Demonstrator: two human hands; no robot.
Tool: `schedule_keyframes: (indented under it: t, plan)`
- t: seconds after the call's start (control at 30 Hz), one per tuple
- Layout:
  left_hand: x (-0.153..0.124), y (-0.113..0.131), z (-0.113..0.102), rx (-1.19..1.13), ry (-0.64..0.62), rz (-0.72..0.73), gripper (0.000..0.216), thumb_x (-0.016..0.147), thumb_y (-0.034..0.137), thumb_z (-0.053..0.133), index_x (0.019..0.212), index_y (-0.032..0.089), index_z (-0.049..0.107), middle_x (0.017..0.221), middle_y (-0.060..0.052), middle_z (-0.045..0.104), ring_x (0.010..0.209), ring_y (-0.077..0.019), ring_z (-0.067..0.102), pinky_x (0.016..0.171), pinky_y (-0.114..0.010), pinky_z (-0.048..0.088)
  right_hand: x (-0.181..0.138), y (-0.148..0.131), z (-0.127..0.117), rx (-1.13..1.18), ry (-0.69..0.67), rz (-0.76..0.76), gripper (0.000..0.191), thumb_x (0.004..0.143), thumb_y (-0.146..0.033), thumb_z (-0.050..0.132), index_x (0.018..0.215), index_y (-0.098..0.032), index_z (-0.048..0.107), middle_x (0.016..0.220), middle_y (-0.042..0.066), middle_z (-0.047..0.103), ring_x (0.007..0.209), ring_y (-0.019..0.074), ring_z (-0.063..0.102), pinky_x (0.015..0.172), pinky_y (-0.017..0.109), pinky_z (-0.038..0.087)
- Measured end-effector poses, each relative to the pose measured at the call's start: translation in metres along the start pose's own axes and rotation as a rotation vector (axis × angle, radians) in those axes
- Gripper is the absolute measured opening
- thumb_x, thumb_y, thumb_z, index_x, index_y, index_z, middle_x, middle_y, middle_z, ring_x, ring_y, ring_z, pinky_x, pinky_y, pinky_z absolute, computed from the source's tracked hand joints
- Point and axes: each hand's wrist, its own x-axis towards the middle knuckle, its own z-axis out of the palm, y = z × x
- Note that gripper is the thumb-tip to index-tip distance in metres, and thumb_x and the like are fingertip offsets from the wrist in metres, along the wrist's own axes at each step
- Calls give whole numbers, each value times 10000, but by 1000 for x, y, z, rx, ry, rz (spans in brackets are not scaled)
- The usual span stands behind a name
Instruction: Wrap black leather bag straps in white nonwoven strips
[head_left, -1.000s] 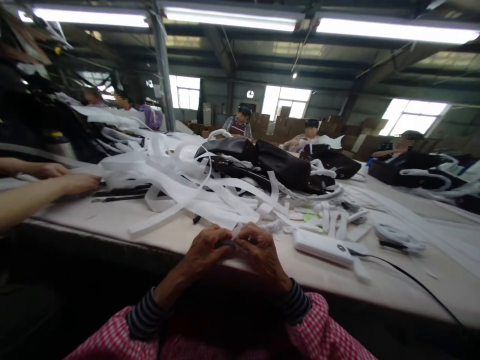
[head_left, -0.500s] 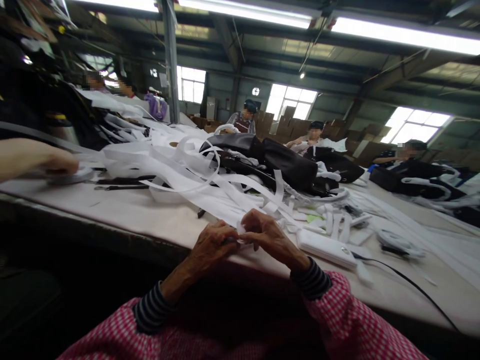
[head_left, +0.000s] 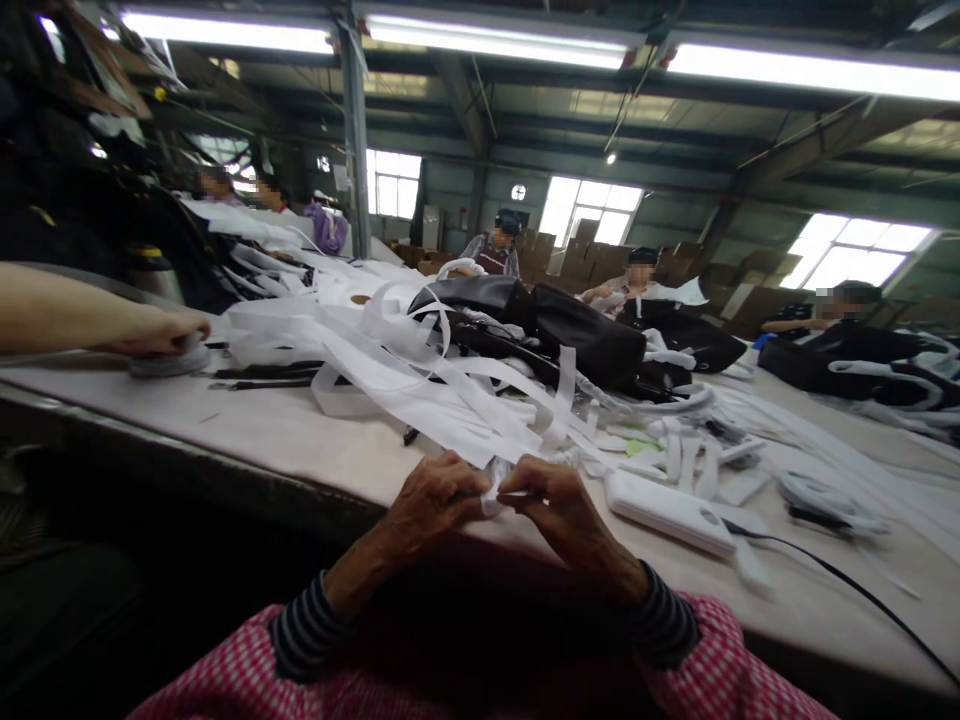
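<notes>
A small piece of white strip [head_left: 491, 490] is pinched between my two hands at the table's front edge; its exact kind is hard to make out. My left hand [head_left: 439, 492] grips it from the left with curled fingers. From the right, my right hand [head_left: 551, 505] holds it between thumb and fingers. Just beyond my hands lie long white fabric strips [head_left: 397, 385], loosely tangled. Right of my right hand rests a white power bank [head_left: 670, 510] with a black cable [head_left: 832, 555] plugged into it.
Black bags [head_left: 585, 330] with white wrapped handles are heaped mid-table. Another person's hand [head_left: 176, 330] rests on a white roll [head_left: 169, 360] at the left. White scraps and a coil of white tape [head_left: 829, 500] lie to the right. Several people work farther back.
My hands have drawn slightly apart, and more of the white piece shows between them. The other person's hand at left has reached further in. The view has shifted a little.
</notes>
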Motion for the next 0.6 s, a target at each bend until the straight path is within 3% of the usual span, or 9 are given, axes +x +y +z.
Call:
schedule_keyframes:
  t: [0.13, 0.27, 0.43, 0.53, 0.6]
  plan:
    - [-4, 7, -1, 21, 5, -20, 117, 942, 258, 677, 1015, 275, 766, 999, -15, 738, 1034, -234, 628, 927, -356, 429, 13, 6, 0, -10, -136, -3, 123, 871, -92, 689, 846, -188, 762, 879, 19, 659, 780, 151, 609, 715, 265, 425]
    - [-12, 2, 6, 103, 83, 3, 236, 865, 221, 740, 1094, 278, 724, 1061, -26, 723, 1027, -255, 634, 911, -380, 465, 21, 8, 3, -64, -89, 13, 186, 815, -26, 642, 771, -165, 758, 758, 11, 643, 725, 148, 595, 680, 259, 402]
    - [-11, -13, 16, 200, 379, 198, 133, 921, 233, 675, 1051, 256, 692, 985, -22, 757, 912, -231, 696, 805, -337, 521, 32, 5, 2, 172, -79, 139, 100, 776, -125, 673, 724, -145, 755, 681, 14, 661, 626, 144, 593, 593, 237, 422]
    - [-1, -13, 10, 297, 390, 353, 162, 954, 201, 629, 1083, 272, 698, 1027, -16, 776, 953, -227, 717, 842, -341, 518, 44, 3, -2, 327, -102, 190, 124, 770, -214, 686, 688, -131, 727, 615, 12, 636, 560, 134, 568, 530, 222, 416]
    - [2, -12, 4, 318, 381, 368, 149, 968, 218, 611, 1060, 273, 715, 1030, -22, 781, 966, -234, 721, 858, -350, 528, 51, 5, -3, 384, -110, 220, 139, 760, -241, 689, 694, -123, 723, 610, 11, 633, 538, 120, 551, 516, 213, 416]
